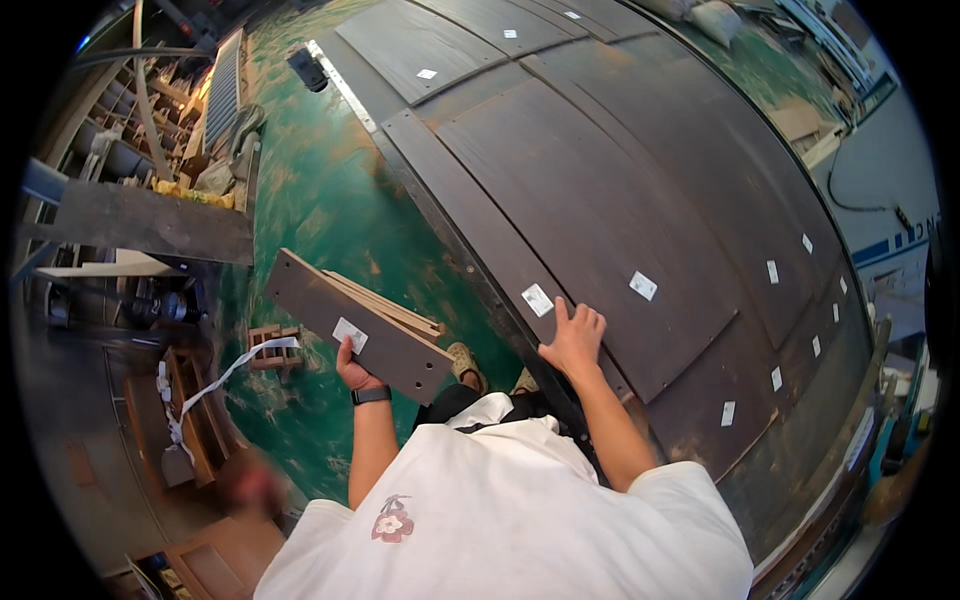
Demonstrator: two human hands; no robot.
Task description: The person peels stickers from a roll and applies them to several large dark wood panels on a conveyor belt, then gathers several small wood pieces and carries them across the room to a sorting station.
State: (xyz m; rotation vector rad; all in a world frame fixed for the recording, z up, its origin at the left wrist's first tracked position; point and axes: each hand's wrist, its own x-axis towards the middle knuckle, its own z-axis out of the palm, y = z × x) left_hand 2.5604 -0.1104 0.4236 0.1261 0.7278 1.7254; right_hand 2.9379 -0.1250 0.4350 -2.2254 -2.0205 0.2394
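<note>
While the left hand (352, 368) grips a small stack of dark panels (350, 320) from beneath (held tilted above the green floor (330, 210)), the right hand (574, 338) lies open. Its spread fingers press flat on a large dark board (590, 210) on the desk (800, 470).

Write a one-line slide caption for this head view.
Left hand holds stacked dark brown rectangular boards above green floor; right hand rests flat on large dark brown cut panels.

Green floor (330, 210) lying open ahead of the left hand (352, 368), which is gripping a stack of boards (350, 322). Small pallet (275, 345) sitting close left. Right hand (574, 340) resting on big dark panels (590, 200), crowding the whole right side.
</note>
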